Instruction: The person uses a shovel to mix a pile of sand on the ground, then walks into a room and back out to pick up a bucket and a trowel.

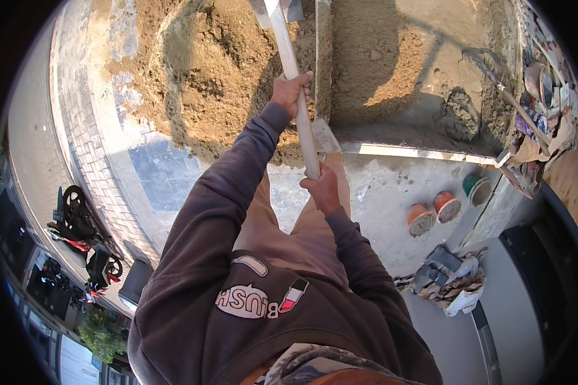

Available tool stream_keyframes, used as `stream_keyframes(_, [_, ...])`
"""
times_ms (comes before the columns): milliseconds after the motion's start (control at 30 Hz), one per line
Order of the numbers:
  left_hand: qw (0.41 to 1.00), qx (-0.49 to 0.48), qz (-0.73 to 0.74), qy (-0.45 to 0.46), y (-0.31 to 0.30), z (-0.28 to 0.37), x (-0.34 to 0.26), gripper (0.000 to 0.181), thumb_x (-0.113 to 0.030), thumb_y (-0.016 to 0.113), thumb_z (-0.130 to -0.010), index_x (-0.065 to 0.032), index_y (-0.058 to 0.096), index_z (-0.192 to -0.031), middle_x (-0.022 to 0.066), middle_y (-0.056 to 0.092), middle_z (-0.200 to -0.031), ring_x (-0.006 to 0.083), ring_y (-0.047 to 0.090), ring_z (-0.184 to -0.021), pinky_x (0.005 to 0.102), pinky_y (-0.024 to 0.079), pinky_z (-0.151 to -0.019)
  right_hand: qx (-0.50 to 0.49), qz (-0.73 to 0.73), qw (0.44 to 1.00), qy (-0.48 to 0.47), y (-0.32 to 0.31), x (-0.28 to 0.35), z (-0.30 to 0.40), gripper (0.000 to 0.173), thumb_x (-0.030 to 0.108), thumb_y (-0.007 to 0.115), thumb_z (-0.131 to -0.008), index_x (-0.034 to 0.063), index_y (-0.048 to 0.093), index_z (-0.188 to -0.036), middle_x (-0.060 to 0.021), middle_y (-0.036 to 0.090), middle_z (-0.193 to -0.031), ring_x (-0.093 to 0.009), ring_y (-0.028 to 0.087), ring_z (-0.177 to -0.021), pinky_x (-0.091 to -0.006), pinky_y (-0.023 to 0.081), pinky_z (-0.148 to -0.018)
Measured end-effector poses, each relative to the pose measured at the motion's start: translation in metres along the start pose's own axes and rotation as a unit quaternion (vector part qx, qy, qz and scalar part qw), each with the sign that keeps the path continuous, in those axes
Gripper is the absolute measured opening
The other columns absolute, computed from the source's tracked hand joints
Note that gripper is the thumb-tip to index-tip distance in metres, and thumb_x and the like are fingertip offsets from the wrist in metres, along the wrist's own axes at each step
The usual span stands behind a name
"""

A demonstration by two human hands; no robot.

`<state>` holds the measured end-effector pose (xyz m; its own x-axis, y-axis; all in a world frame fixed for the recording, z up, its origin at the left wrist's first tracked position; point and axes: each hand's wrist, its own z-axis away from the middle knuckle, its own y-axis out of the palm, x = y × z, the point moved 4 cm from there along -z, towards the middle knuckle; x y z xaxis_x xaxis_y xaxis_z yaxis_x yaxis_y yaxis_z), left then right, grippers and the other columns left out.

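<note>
A pale wooden shovel handle runs from in front of my legs up to the top edge. My left hand wraps around it partway along. My right hand grips its near end, lower and closer to my body. The grey metal blade shows only in part at the top edge, over a heap of brown sandy material. Just right of the handle, a narrow board separates this heap from a mixing bed holding more sand and wet grey mortar.
A long-handled tool leans across the bed's right side. Two orange buckets and a green bucket stand on the concrete floor. Crumpled paper bags lie at the right. A motorcycle is parked beyond the brick paving at left.
</note>
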<state>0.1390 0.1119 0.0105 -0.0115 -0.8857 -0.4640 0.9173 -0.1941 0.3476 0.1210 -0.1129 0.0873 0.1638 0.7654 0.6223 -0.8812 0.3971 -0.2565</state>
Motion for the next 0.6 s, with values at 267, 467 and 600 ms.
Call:
stream_keyframes(267, [0.979, -0.002, -0.191, -0.066, -0.018, -0.040, 0.028, 0.018, -0.009, 0.068, -0.076, -0.0010, 0.052, -0.076, 0.0042, 0.050, -0.060, 0.0137, 0.050, -0.046, 0.0307, 0.048, -0.041, 0.070, -0.239, 0.959, 0.138, 0.044, 0.018, -0.028, 0.021, 0.005, 0.063, -0.062, 0.0013, 0.050, -0.077, -0.0017, 0.046, -0.056, -0.010, 0.046, -0.042, -0.0256, 0.039, -0.039])
stream_keyframes(467, [0.976, -0.019, -0.081, -0.199, -0.065, 0.000, 0.061, 0.013, -0.005, 0.064, -0.076, -0.0011, 0.053, -0.073, 0.0051, 0.050, -0.059, 0.0163, 0.051, -0.045, 0.0338, 0.049, -0.040, 0.053, -0.010, 0.994, 0.099, 0.043, 0.011, 0.022, 0.030, 0.009, 0.066, -0.058, -0.0013, 0.053, -0.083, -0.0069, 0.054, -0.064, -0.016, 0.055, -0.054, -0.0314, 0.045, -0.051])
stream_keyframes(600, [0.969, -0.030, -0.024, -0.245, -0.095, 0.030, 0.092, 0.012, -0.003, 0.063, -0.074, -0.0004, 0.052, -0.071, 0.0066, 0.050, -0.060, 0.0186, 0.052, -0.047, 0.0359, 0.050, -0.042, 0.068, 0.088, 0.988, 0.105, 0.043, 0.016, 0.062, 0.031, 0.008, 0.067, -0.056, 0.0008, 0.053, -0.082, -0.0071, 0.055, -0.067, -0.017, 0.057, -0.064, -0.0329, 0.046, -0.058])
